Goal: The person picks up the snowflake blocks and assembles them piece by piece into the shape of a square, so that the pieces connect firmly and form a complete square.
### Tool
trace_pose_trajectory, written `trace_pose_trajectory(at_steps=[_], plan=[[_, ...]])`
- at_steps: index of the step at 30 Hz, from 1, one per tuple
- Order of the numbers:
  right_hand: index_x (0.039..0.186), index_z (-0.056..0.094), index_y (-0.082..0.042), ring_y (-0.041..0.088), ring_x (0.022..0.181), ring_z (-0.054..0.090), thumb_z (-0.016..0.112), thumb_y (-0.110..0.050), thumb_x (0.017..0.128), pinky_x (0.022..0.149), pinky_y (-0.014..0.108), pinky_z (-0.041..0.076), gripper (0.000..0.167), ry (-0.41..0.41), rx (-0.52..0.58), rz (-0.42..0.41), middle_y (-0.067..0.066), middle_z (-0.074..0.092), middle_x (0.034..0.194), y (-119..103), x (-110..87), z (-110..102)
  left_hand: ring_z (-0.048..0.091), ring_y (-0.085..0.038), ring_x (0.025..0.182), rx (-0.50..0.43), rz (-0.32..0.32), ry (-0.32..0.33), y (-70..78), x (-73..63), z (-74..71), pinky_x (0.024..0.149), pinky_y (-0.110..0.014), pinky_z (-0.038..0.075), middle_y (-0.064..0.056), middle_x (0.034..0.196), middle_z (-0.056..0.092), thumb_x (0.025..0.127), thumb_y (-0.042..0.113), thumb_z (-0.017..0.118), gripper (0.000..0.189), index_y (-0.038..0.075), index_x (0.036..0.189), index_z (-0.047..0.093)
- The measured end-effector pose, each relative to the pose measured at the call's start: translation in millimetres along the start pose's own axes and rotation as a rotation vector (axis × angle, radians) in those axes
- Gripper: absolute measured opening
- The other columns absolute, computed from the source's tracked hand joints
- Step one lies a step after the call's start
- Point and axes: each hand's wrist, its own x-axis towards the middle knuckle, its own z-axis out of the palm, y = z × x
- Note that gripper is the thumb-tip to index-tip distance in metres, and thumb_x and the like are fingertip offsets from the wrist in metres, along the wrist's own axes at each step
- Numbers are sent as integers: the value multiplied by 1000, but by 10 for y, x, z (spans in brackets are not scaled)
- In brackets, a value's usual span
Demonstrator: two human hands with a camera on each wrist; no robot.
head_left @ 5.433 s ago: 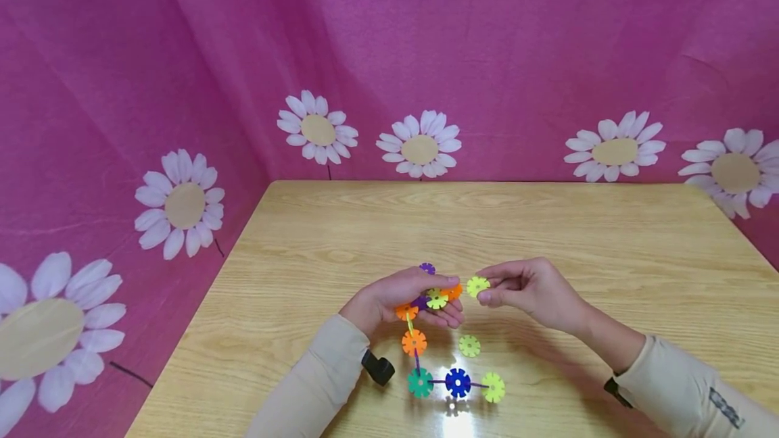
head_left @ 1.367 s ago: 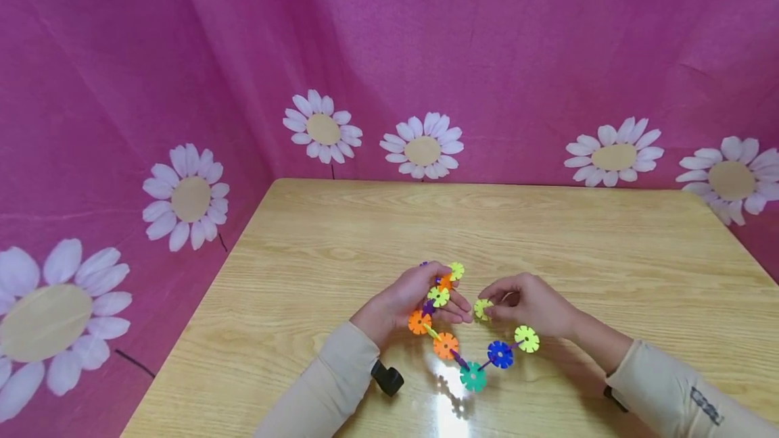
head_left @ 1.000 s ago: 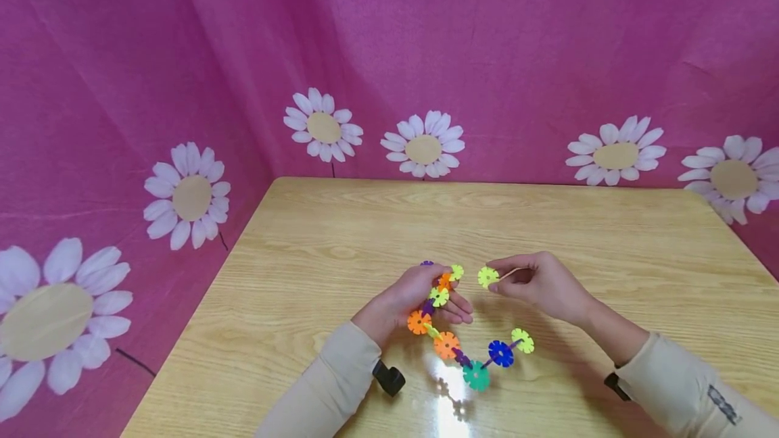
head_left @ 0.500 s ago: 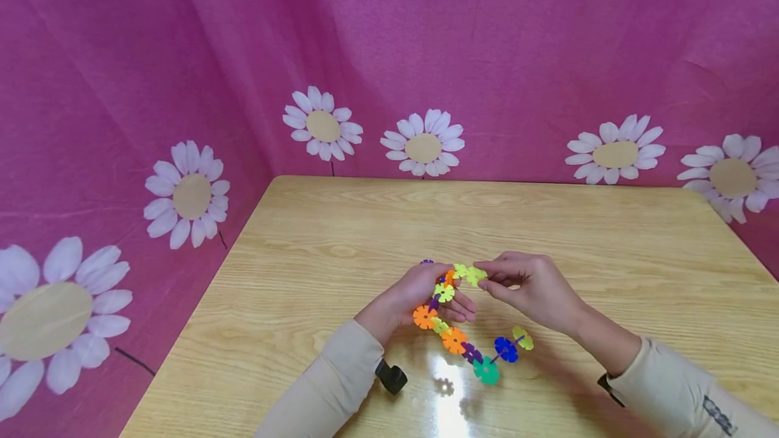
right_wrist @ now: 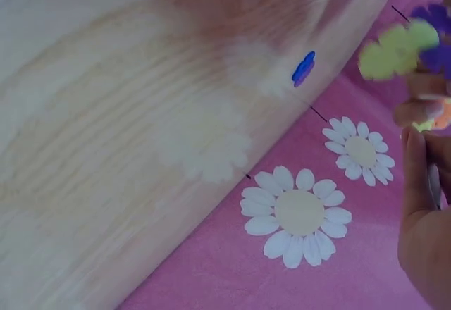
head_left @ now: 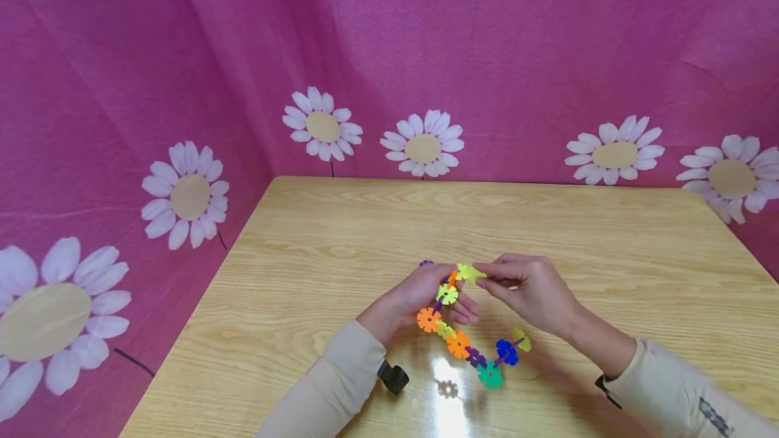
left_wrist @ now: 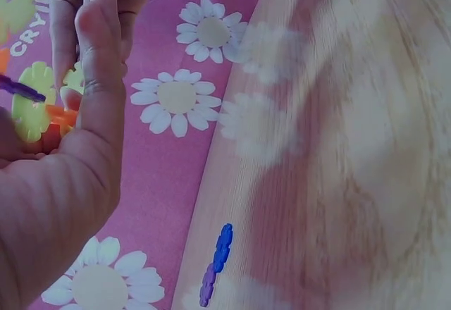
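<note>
My left hand [head_left: 416,296] holds a chain of interlocking plastic snowflake discs between thumb and fingers. Orange [head_left: 459,343], green [head_left: 490,376], blue [head_left: 506,352] and yellow-green discs hang from it in a curve over the table. Between thumb and fingertips, my right hand [head_left: 532,289] pinches a yellow-green disc [head_left: 476,274]. That disc meets another yellow-green one at the chain's upper end; how deep the slots sit cannot be seen. Part of the chain is hidden by the left palm. In the right wrist view, the right hand [right_wrist: 430,239] is partly cut off.
A light wooden table [head_left: 341,222] lies under both hands. Beyond the left thumb a small purple disc [head_left: 426,263] shows. Blue and purple discs [left_wrist: 220,253] appear edge-on in the left wrist view. A pink curtain [head_left: 487,39] with white flowers stands behind the table.
The right hand has brought its yellow-green disc up and left to the chain's yellow-green end disc, and the two now overlap. The left hand has shifted slightly right, the hanging chain turning a little.
</note>
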Motion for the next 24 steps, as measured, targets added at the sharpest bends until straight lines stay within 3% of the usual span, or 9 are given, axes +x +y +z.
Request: trace_pose_trajectory(at_steps=[10,15,18,21,24], plan=[[99,78,0,1,60,62,80,10,76,53,13,53,25,57,65,-23,-1,72,74,53,-51,129,76,-35,84,23,32,-31,-38,8,22,77,-41,64,-38,105,67,109,26,21,42,8,83,49],[100,79,-2,1,59,61,79,4,80,51,16,53,21,-7,145,40,1,74,76,67,-37,84,75,-36,89,22,5,-75,-56,3,-15,77,-40,64,-40,109,65,109,26,21,43,4,89,52],[101,79,-5,1,57,60,78,-2,83,48,18,52,17,-47,173,110,4,76,80,73,-14,48,74,-37,96,-15,-1,-95,-71,18,-35,85,-42,62,-39,115,63,110,33,21,49,2,94,55],[101,79,-7,4,61,65,76,-5,86,51,20,55,15,-87,198,170,5,77,84,78,7,39,74,-34,97,-59,9,-81,-96,50,-40,92,-46,58,-38,116,63,109,42,25,55,-2,101,57],[101,79,-7,7,70,71,76,-6,86,59,23,60,15,-133,216,207,6,78,89,68,31,51,76,-29,89,-79,14,-61,-136,68,-50,91,-46,57,-35,108,68,107,44,35,58,-9,107,58]])
